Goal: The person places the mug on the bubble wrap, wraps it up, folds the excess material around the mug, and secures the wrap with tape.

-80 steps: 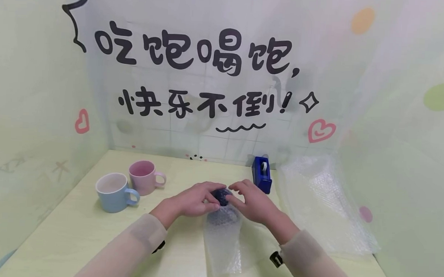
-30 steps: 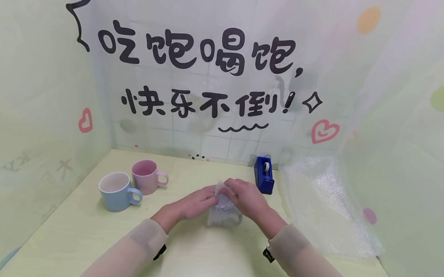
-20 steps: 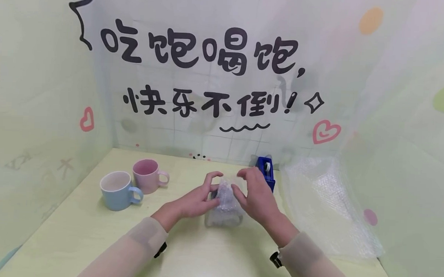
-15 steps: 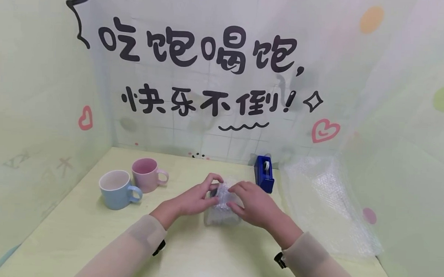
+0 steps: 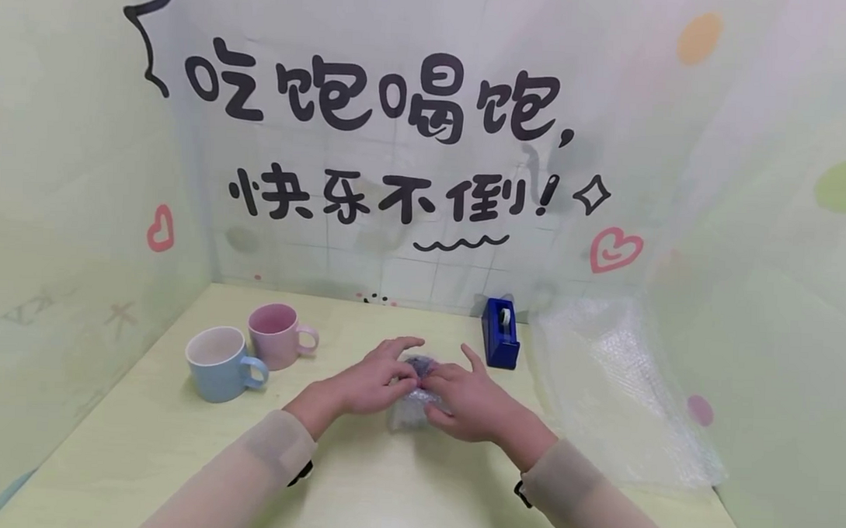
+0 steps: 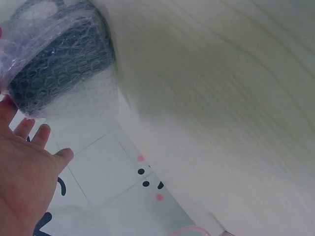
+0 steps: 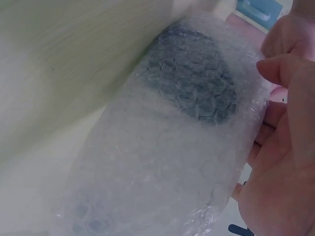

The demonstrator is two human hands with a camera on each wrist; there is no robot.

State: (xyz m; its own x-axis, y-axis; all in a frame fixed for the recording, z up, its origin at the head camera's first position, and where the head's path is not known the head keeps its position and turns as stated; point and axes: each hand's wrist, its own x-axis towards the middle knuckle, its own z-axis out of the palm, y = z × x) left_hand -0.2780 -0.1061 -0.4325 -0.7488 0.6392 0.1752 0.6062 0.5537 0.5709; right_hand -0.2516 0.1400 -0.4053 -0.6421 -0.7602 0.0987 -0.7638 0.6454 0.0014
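Observation:
A dark mug [image 7: 189,73], wrapped in bubble wrap [image 5: 409,413], is on the table between both hands. Its dark side shows through the bubbles in both wrist views. My left hand [image 5: 370,382] holds the wrapped mug from its left, thumb near the top and index finger raised. In the left wrist view, the other fingers of the left hand [image 6: 29,172] are spread below it. From the right, my right hand [image 5: 470,402] grips the folded bubble wrap; in the right wrist view its thumb lies at the wrap's edge, fingers behind. Fingertips of both hands meet at the top.
A blue mug [image 5: 216,373] and a pink mug [image 5: 273,344] stand at the left. A blue tape dispenser [image 5: 500,337] stands behind the right hand. Flat sheets of bubble wrap [image 5: 621,403] lie at the right. A printed curtain [image 5: 395,271] encloses the back and sides.
The long flap of bubble wrap that lay toward the front was folded up over the mug. My right hand let go briefly, then came down on the wrap, closer to the left hand.

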